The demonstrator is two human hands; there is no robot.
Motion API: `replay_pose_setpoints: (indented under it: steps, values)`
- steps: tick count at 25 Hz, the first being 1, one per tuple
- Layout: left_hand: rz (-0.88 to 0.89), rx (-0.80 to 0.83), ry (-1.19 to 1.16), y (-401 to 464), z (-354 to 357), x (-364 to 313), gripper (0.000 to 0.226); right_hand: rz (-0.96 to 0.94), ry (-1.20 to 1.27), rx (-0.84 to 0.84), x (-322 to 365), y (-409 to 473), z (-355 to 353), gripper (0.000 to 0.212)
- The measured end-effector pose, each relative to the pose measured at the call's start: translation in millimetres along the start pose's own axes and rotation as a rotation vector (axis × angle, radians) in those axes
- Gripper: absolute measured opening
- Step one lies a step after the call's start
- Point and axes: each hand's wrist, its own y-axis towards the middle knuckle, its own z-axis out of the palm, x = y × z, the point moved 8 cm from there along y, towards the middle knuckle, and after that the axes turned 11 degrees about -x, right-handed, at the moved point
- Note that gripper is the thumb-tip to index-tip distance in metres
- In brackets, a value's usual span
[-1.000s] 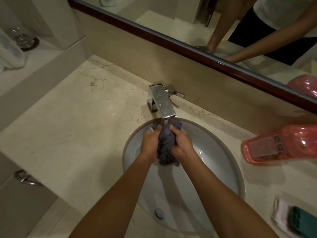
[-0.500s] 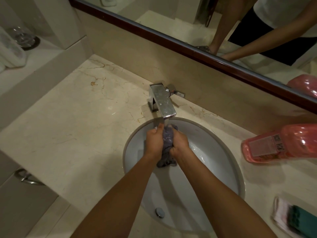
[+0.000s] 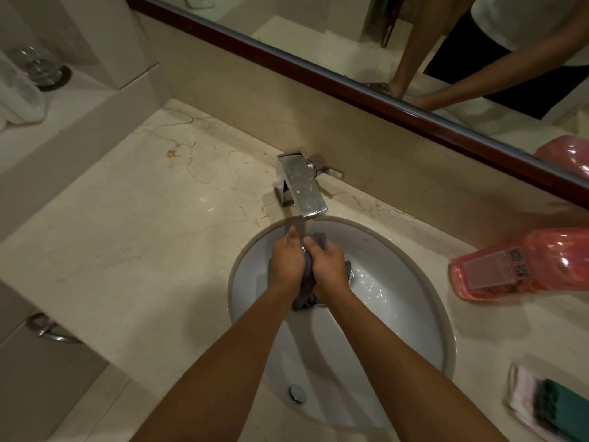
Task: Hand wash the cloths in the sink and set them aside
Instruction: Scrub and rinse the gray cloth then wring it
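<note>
Cloth [image 3: 307, 275], grey and wet, bunched between both hands directly under the faucet [image 3: 301, 189], above the far half of the sink [image 3: 439, 317]. Water running from the spout onto the knuckles and the top of the bundle. Left hand [image 3: 287, 264] wrapped round the left side of the wad, fingers curled tight, index tip poking up toward the stream. Right hand [image 3: 328, 269] clamped on the right side, fingers folded over the fabric, a loose tail hanging below the wrists toward the basin. Looks like rinsing or scrubbing in progress, squeezing not yet finished.

Head view only, so nothing more from other angles. Drain [image 3: 297, 393] at the near end of the bowl, plug state unclear. Pink bottle [image 3: 522, 266] lying on its side on the marble counter [image 3: 127, 237] just right of the rim. Folded cloths, white and green [image 3: 548, 406], stacked on the counter at the lower right edge.

Risks from here: splashing over the rim onto the counter, caused by the stream hitting bunched fabric held high; dripping across the counter if lifted out before a proper wring; wetting the stacked cloths if set down too close; knocking the bottle with the right elbow when swinging that way.
</note>
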Motion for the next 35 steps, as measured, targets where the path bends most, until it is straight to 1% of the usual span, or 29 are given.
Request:
replay_pose_setpoints:
  steps: [3, 5, 6, 8, 9, 11, 14, 15, 17, 19, 21, 22, 24, 26, 27, 28, 30, 31, 33, 35]
  values:
    - [-0.067, -0.024, -0.043, 1.9, -1.4, 4.0, 0.05, -0.001, 0.018, 0.018, -5.2, -1.9, 3.4, 0.026]
    - [-0.13, 0.011, -0.119, 4.8, 3.8, 5.9, 0.046, 0.06, 0.105, 0.051, -4.9, -2.9, 4.9, 0.024]
    - [-0.159, 0.05, -0.172, 6.1, 6.4, 6.3, 0.044, 0.131, 0.181, 0.083, -4.6, -3.4, 6.4, 0.026]
    - [-0.219, 0.13, -0.303, 4.0, 8.0, 5.5, 0.041, 0.314, 0.354, 0.151, -3.0, -6.3, 10.0, 0.037]
    - [-0.226, 0.144, -0.34, 3.8, 5.7, 5.5, 0.041, 0.366, 0.418, 0.168, -1.0, -7.0, 11.0, 0.041]
    - [-0.188, 0.136, -0.268, 6.0, -1.7, 6.0, 0.044, 0.378, 0.497, 0.179, 5.8, -6.3, 13.1, 0.04]
    - [-0.146, 0.182, -0.176, 5.1, -9.3, 6.7, 0.045, 0.428, 0.571, 0.229, 15.3, -5.5, 19.5, 0.043]
    - [-0.121, 0.176, -0.159, 5.2, -14.3, 6.2, 0.042, 0.436, 0.571, 0.27, 19.7, -6.5, 21.1, 0.042]
    - [-0.04, 0.122, -0.123, 8.9, -28.5, 2.3, 0.03, 0.42, 0.495, 0.349, 26.7, -8.5, 21.0, 0.035]
    - [-0.024, 0.102, -0.213, 8.3, -36.6, -2.9, 0.021, 0.382, 0.426, 0.389, 26.7, -7.6, 19.3, 0.032]
    - [-0.13, 0.118, -0.439, 7.7, -36.9, -6.0, 0.021, 0.371, 0.406, 0.368, 19.5, -2.4, 15.8, 0.03]
    - [-0.174, 0.114, -0.533, 9.0, -37.4, -7.3, 0.021, 0.37, 0.364, 0.329, 15.4, -0.8, 11.1, 0.025]
    - [-0.189, 0.076, -0.592, 13.8, -42.9, -10.9, 0.016, 0.347, 0.223, 0.245, 8.1, 5.3, -0.9, 0.017]
    - [-0.161, 0.027, -0.565, 19.3, -50.6, -13.9, 0.007, 0.308, 0.162, 0.166, 5.9, 12.2, -12.5, 0.016]
    - [-0.135, 0.013, -0.548, 20.3, -52.9, -15.5, 0.006, 0.306, 0.197, 0.159, 6.4, 13.9, -14.2, 0.015]
    - [-0.11, 0.02, -0.536, 18.5, -52.1, -17.4, 0.009, 0.317, 0.266, 0.186, 9.2, 11.8, -11.6, 0.015]
    - [-0.083, 0.071, -0.526, 11.4, -42.9, -21.9, 0.015, 0.354, 0.43, 0.261, 16.3, 0.9, 0.2, 0.018]
    - [-0.091, 0.093, -0.526, 9.4, -37.0, -21.6, 0.019, 0.366, 0.494, 0.259, 17.5, -2.0, 5.2, 0.022]
    - [-0.15, 0.129, -0.54, 5.9, -26.8, -18.1, 0.033, 0.377, 0.558, 0.197, 17.1, -0.6, 12.0, 0.03]
    - [-0.221, 0.154, -0.573, 2.6, -21.8, -14.5, 0.041, 0.391, 0.567, 0.137, 15.0, 2.3, 17.5, 0.035]
